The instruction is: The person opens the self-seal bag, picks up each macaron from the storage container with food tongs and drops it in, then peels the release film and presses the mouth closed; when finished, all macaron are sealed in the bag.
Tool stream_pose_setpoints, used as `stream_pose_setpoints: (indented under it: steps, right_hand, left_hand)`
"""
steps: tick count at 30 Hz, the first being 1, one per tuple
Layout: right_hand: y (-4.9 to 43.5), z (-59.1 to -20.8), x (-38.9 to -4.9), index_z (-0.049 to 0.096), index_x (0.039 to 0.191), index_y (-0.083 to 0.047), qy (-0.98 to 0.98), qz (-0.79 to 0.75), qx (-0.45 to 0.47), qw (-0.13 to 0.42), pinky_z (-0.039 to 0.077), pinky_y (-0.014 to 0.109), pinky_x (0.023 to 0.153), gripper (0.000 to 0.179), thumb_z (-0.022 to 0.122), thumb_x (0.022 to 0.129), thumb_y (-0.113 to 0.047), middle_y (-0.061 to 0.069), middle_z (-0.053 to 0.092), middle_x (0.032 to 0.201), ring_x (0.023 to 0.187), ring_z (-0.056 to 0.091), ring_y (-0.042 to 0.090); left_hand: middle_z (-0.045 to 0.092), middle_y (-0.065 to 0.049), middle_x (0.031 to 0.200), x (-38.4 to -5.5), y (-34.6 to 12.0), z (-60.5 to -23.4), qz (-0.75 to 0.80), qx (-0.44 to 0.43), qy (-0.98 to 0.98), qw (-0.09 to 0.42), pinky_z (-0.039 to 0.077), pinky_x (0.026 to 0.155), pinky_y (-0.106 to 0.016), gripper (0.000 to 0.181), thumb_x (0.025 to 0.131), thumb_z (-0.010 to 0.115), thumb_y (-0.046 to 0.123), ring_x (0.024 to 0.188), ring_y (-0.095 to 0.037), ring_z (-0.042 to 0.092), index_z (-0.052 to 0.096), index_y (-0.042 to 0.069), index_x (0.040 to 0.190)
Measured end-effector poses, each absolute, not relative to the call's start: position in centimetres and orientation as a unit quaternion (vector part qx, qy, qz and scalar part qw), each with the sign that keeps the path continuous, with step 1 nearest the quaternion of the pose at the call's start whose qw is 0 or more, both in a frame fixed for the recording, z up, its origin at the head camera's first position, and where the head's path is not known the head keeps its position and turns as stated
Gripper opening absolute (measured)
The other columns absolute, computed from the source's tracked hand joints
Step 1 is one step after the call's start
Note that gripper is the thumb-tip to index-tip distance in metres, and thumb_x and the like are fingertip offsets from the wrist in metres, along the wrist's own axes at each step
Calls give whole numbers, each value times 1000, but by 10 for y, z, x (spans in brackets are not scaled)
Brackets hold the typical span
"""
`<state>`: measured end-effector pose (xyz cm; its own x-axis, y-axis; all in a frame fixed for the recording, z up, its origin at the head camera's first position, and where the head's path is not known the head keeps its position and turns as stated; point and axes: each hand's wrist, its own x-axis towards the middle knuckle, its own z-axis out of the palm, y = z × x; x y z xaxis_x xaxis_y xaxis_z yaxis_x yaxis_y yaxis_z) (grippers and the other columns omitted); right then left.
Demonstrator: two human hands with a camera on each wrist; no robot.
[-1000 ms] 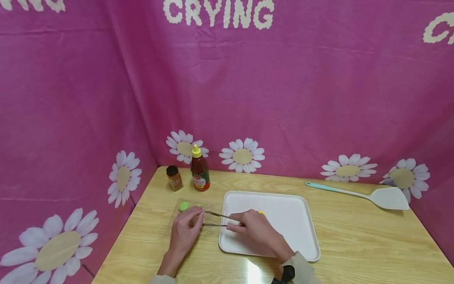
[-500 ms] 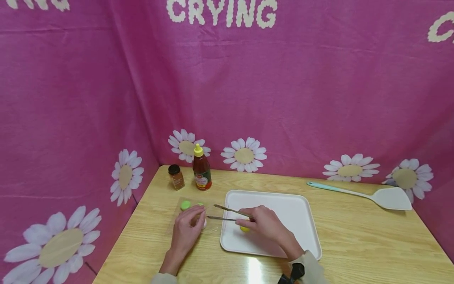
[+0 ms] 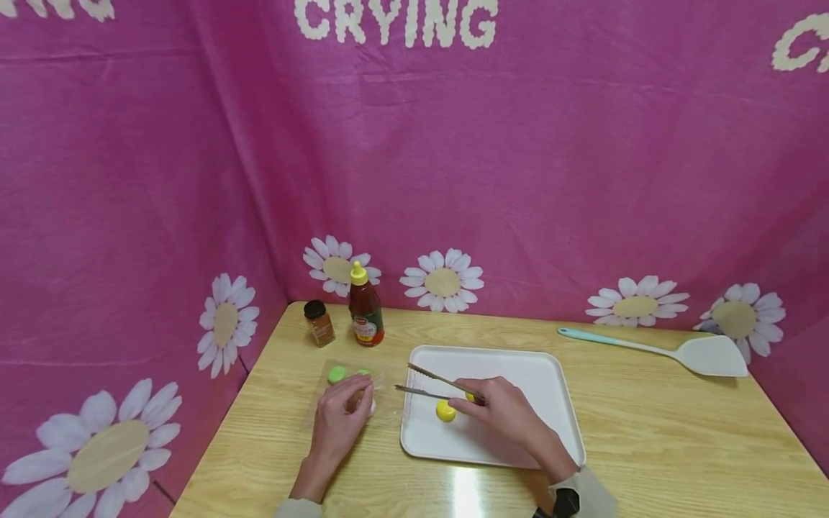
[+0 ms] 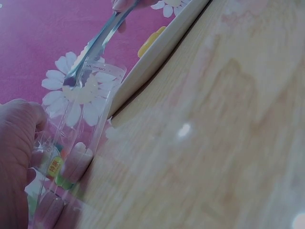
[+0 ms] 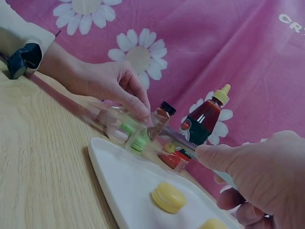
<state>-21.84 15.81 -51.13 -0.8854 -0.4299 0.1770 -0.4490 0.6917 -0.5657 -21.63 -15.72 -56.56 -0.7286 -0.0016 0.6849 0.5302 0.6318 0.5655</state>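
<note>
My left hand [image 3: 340,417] pinches the edge of a clear plastic package [image 4: 114,71] left of the white tray [image 3: 518,432]. Inside the package sit green macarons [image 5: 139,142] and pink ones [image 4: 77,162], partly covered by that hand. Over the tray, my right hand [image 3: 508,410] grips metal tongs [image 3: 440,378], their arms slightly apart and pointing left with nothing between the tips. Below the tongs lies a yellow macaron [image 3: 445,411] on the tray. A second yellow macaron [image 5: 213,223] is close by, partly hidden behind the right hand in the head view.
A spice jar [image 3: 320,325] with a black lid and a red sauce bottle [image 3: 366,316] with a yellow cap stand behind the package. At the far right of the wooden table [image 3: 648,424] lies a spatula [image 3: 709,357]. Pink fabric [image 3: 550,180] encloses the back and sides.
My right hand has drawn the tongs rightward, away from the package and over the tray, and their tips have come closer together. Both yellow macarons now show. The left hand stays in place.
</note>
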Motion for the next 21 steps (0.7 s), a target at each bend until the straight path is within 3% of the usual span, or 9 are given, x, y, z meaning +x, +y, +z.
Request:
stream_pose_setpoints:
  steps: [6,10,16,21]
  right_hand:
    - [177,-512,-211,78,123,-20,-925,315,211,35,28,20,54,39,73,96,-48,-19,35,61,58,34,-3]
    - [192,-515,-206,76,129,-18,-930,314,185,40,27,19,54,44,75,95,-46,-20,35,59,57,30,-3]
    - [211,-523,-198,76,129,-14,-938,307,150,52,29,21,55,48,74,95,-48,-18,32,58,57,27,-2]
    - [226,-528,-188,77,127,-17,-945,300,120,54,38,24,63,47,74,94,-50,-18,37,57,60,37,1]
  left_hand:
    - [80,-7,107,-216,-156,-566,-401,-158,-839,331,58,93,-43,16,86,83,2,104,-24,76,82,3,103]
    - [80,-6,107,-216,-156,-566,-403,-159,-838,332,57,94,-41,16,86,83,2,105,-23,76,82,3,102]
    - [80,-6,107,-216,-157,-565,-403,-158,-839,330,57,93,-41,17,86,83,2,104,-23,76,82,3,103]
    - [80,-6,107,-215,-157,-564,-403,-155,-841,326,56,93,-42,17,86,83,2,104,-24,76,82,3,103]
